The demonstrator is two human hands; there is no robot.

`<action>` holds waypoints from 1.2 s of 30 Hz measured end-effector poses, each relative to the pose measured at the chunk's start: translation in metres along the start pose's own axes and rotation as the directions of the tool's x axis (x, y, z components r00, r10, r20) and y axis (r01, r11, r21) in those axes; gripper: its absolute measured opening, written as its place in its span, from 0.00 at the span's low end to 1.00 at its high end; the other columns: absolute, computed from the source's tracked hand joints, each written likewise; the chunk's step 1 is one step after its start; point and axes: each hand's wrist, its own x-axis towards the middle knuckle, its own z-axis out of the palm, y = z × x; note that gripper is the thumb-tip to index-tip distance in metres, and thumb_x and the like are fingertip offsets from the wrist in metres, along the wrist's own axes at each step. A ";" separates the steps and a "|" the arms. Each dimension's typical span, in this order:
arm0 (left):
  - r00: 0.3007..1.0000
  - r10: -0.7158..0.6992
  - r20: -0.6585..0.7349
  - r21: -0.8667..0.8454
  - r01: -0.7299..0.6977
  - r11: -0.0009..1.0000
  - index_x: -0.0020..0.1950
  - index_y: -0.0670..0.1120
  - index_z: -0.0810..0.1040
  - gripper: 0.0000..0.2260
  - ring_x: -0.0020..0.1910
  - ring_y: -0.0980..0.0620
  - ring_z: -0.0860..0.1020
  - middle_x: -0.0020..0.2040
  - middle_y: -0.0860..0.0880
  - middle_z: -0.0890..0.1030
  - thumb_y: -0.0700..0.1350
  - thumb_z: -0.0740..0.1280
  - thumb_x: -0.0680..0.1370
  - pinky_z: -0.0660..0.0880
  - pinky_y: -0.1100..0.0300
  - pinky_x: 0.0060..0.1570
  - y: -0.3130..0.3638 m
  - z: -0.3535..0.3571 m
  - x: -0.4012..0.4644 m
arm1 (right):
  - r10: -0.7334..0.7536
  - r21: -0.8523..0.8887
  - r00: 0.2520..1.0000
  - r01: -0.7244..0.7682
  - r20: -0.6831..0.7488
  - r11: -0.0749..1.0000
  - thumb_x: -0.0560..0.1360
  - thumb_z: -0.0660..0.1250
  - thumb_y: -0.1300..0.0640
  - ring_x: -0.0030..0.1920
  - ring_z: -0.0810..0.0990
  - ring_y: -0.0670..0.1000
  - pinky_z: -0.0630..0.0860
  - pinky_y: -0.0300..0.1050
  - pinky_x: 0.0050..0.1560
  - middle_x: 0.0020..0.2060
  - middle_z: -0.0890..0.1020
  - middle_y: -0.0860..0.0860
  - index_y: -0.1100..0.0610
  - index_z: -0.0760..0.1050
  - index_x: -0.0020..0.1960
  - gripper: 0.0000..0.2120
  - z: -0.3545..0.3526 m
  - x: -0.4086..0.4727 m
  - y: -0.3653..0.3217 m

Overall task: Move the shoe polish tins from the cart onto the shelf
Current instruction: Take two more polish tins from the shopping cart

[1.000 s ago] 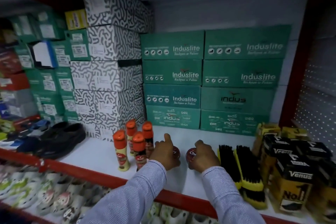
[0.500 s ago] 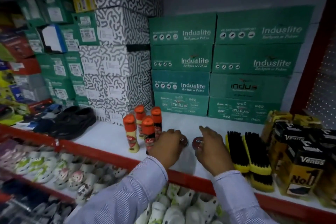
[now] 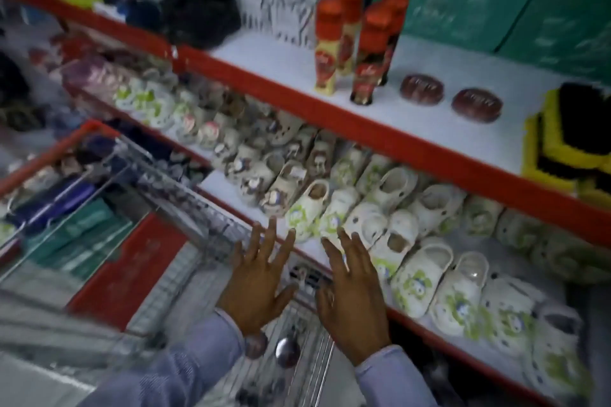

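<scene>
Both hands have let go and pulled back from the white shelf board with its red front edge [image 3: 429, 116], where half a second ago they were setting down the two round, dark red shoe polish tins. Those tins now lie flat on the board at about two o'clock in the view, the left one [image 3: 422, 89] just beside the cluster of orange-capped polish bottles [image 3: 363, 43], the right one [image 3: 477, 105] a little apart from it, toward the yellow-backed black brushes [image 3: 562, 132]. The left hand [image 3: 261, 284] and right hand [image 3: 350, 294] hover palm-down at about six o'clock above the wire-mesh cart with red trim [image 3: 185, 277], fingers spread wide and holding nothing. Below the wrists, small round shapes [image 3: 287, 352] show through the blur in the cart; they may be more tins, though I cannot tell for sure. I judge this pair delivered and the hands heading down for the next pickup.
</scene>
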 end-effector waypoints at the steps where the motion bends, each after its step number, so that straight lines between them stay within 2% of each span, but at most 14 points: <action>1: 0.997 -0.052 0.054 -0.006 0.052 0.999 0.81 0.51 0.48 0.38 0.78 0.31 0.49 0.81 0.38 0.47 0.65 0.56 0.76 0.56 0.26 0.68 -0.011 0.019 -0.012 | 0.040 -0.011 0.995 -0.039 0.087 0.999 0.73 0.66 0.57 0.78 0.50 0.57 0.58 0.60 0.76 0.78 0.56 0.53 0.51 0.58 0.75 0.32 0.023 -0.007 0.000; 4: 0.952 -0.187 0.243 -0.013 0.196 0.981 0.81 0.50 0.49 0.39 0.77 0.28 0.47 0.80 0.37 0.46 0.68 0.54 0.75 0.53 0.22 0.67 -0.040 0.075 -0.045 | 0.115 -0.094 0.953 -0.092 0.280 0.991 0.70 0.70 0.54 0.77 0.54 0.62 0.60 0.67 0.72 0.78 0.56 0.56 0.51 0.57 0.76 0.38 0.092 -0.023 0.003; 6: 0.909 -0.244 0.339 -0.010 0.263 0.965 0.81 0.50 0.48 0.39 0.76 0.29 0.44 0.79 0.39 0.42 0.65 0.58 0.76 0.52 0.22 0.67 -0.054 0.111 -0.063 | 0.178 -0.116 0.902 -0.144 0.394 0.983 0.69 0.71 0.50 0.76 0.55 0.65 0.59 0.69 0.72 0.77 0.58 0.58 0.52 0.57 0.76 0.39 0.146 -0.037 0.007; 9: 0.785 -0.304 0.540 -0.009 0.367 0.930 0.80 0.50 0.41 0.37 0.78 0.31 0.39 0.78 0.42 0.33 0.58 0.58 0.79 0.44 0.26 0.71 -0.070 0.162 -0.080 | 0.236 -0.172 0.797 -0.167 0.556 0.971 0.69 0.71 0.50 0.76 0.53 0.68 0.60 0.70 0.71 0.77 0.55 0.62 0.55 0.55 0.77 0.42 0.218 -0.047 0.014; 12: 0.641 -0.293 0.709 0.053 0.367 0.929 0.80 0.50 0.38 0.39 0.78 0.32 0.39 0.80 0.41 0.34 0.54 0.63 0.80 0.47 0.28 0.72 -0.087 0.203 -0.085 | 0.356 -0.267 0.600 -0.236 0.717 0.934 0.74 0.68 0.50 0.77 0.44 0.66 0.48 0.65 0.76 0.78 0.45 0.60 0.53 0.42 0.78 0.44 0.272 -0.046 0.023; 13: 0.606 -0.272 0.747 0.056 0.351 0.935 0.80 0.50 0.38 0.41 0.78 0.31 0.39 0.80 0.40 0.35 0.53 0.65 0.79 0.48 0.28 0.72 -0.093 0.219 -0.087 | 0.404 -0.304 0.543 -0.267 0.736 0.914 0.75 0.67 0.51 0.77 0.44 0.67 0.49 0.65 0.76 0.78 0.44 0.60 0.53 0.41 0.78 0.43 0.292 -0.046 0.025; 15: 0.581 -0.227 0.782 0.032 0.327 0.945 0.80 0.49 0.41 0.41 0.78 0.31 0.41 0.81 0.40 0.36 0.49 0.68 0.79 0.50 0.29 0.72 -0.100 0.243 -0.086 | 0.485 -0.344 0.509 -0.350 0.711 0.871 0.78 0.64 0.55 0.76 0.46 0.67 0.54 0.66 0.74 0.78 0.47 0.60 0.51 0.43 0.78 0.38 0.330 -0.046 0.031; 18: 0.573 -0.147 0.806 -0.029 0.286 0.958 0.81 0.48 0.46 0.37 0.79 0.31 0.42 0.81 0.40 0.39 0.45 0.66 0.79 0.51 0.30 0.73 -0.103 0.268 -0.087 | 0.562 -0.384 0.497 -0.420 0.661 0.822 0.80 0.59 0.62 0.76 0.50 0.68 0.63 0.69 0.69 0.78 0.50 0.62 0.53 0.48 0.77 0.31 0.366 -0.053 0.037; 21: 0.586 -0.084 0.806 -0.049 0.207 0.977 0.80 0.46 0.48 0.35 0.78 0.29 0.50 0.81 0.37 0.48 0.43 0.65 0.79 0.63 0.32 0.70 -0.109 0.295 -0.093 | 0.581 -0.390 0.509 -0.437 0.636 0.810 0.81 0.54 0.63 0.73 0.55 0.71 0.68 0.70 0.65 0.75 0.53 0.67 0.59 0.52 0.76 0.25 0.387 -0.062 0.045; 24: 0.625 -0.079 0.777 -0.036 0.169 0.985 0.76 0.43 0.60 0.28 0.69 0.30 0.65 0.73 0.36 0.62 0.38 0.64 0.76 0.74 0.37 0.60 -0.107 0.297 -0.089 | 0.542 -0.409 0.571 -0.355 0.617 0.841 0.79 0.56 0.68 0.69 0.63 0.73 0.76 0.66 0.58 0.73 0.56 0.72 0.63 0.57 0.73 0.24 0.392 -0.067 0.049; 27: 0.668 -0.093 0.738 -0.002 0.139 0.990 0.71 0.43 0.66 0.24 0.64 0.34 0.68 0.68 0.39 0.66 0.36 0.64 0.74 0.76 0.39 0.57 -0.109 0.285 -0.080 | 0.538 -0.434 0.567 -0.321 0.624 0.842 0.77 0.59 0.69 0.64 0.70 0.70 0.79 0.62 0.55 0.68 0.67 0.70 0.66 0.67 0.65 0.16 0.379 -0.056 0.047; 30: 0.716 -0.097 0.692 -0.020 0.153 0.988 0.65 0.43 0.68 0.27 0.64 0.36 0.70 0.67 0.42 0.70 0.40 0.70 0.68 0.76 0.40 0.56 -0.114 0.261 -0.068 | 0.520 -0.386 0.534 -0.350 0.667 0.854 0.73 0.72 0.61 0.65 0.71 0.65 0.76 0.58 0.59 0.63 0.73 0.62 0.62 0.68 0.66 0.24 0.348 -0.039 0.047; 32: 0.751 -0.156 0.642 -0.067 0.258 0.964 0.64 0.42 0.69 0.30 0.61 0.37 0.72 0.64 0.42 0.73 0.44 0.72 0.63 0.76 0.42 0.55 -0.111 0.232 -0.058 | 0.502 -0.291 0.533 -0.432 0.681 0.853 0.69 0.75 0.59 0.65 0.71 0.64 0.75 0.56 0.60 0.63 0.73 0.60 0.60 0.67 0.67 0.30 0.315 -0.025 0.043; 36: 0.833 -0.224 0.506 -0.175 0.354 0.919 0.53 0.46 0.75 0.26 0.53 0.43 0.77 0.53 0.47 0.77 0.55 0.68 0.58 0.76 0.51 0.52 -0.096 0.133 -0.033 | 0.393 -0.072 0.676 -0.451 0.624 0.890 0.62 0.78 0.53 0.59 0.76 0.61 0.77 0.51 0.56 0.58 0.77 0.59 0.63 0.70 0.61 0.32 0.218 0.008 0.026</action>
